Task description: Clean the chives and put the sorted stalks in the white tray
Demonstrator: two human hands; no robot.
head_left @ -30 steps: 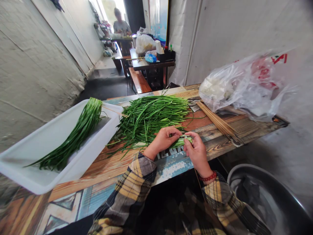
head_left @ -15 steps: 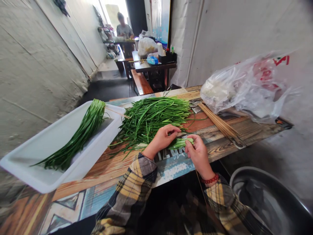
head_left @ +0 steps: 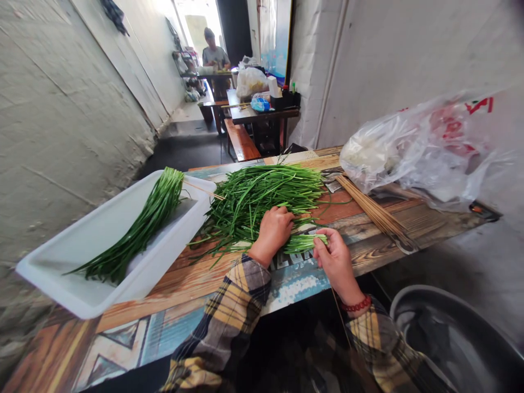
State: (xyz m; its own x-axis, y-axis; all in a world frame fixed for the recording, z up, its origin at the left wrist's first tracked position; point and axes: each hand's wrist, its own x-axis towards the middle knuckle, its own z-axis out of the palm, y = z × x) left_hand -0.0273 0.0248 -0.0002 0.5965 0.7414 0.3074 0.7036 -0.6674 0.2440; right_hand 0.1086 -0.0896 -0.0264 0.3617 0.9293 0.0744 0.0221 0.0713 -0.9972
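A loose pile of green chives lies across the wooden table. My left hand rests on the near edge of the pile, fingers curled down onto the stalks. My right hand pinches the cut ends of a small chive bunch that lies between both hands. A thin skewer seems to run down from my right hand toward my lap. A white plastic tray at the left holds a skewered chive bundle.
A bundle of bamboo skewers lies right of the pile, beside a clear plastic bag. A large metal basin sits low at the right. Another person sits at far tables down the passage.
My left hand has reached forward from the small bunch onto the chive pile. My right hand keeps its hold on the bunch. The view has shifted slightly.
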